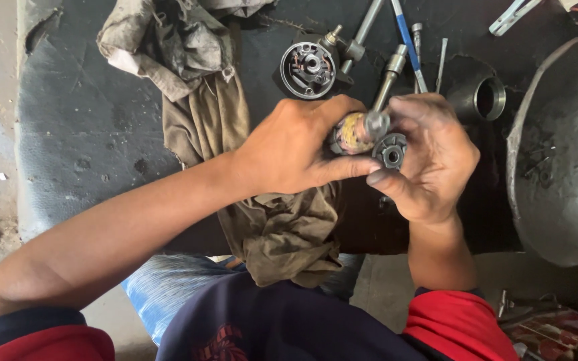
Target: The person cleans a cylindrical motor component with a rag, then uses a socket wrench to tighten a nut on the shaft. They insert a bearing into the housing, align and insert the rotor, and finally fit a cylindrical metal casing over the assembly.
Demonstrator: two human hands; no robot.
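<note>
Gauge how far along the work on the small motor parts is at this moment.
Looks done: a round end cap with brushes lies off on the dark mat, beside loose shafts and tools and a cylindrical housing. In hand: the left hand grips the wound armature, while the right hand holds a small gear-like piece by its shaft. Left: those parts remain separate; whether this is stripping or rebuilding cannot be told.

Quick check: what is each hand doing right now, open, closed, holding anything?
Left hand: closed on the motor armature.
Right hand: closed, holding the small round gear part.
</note>
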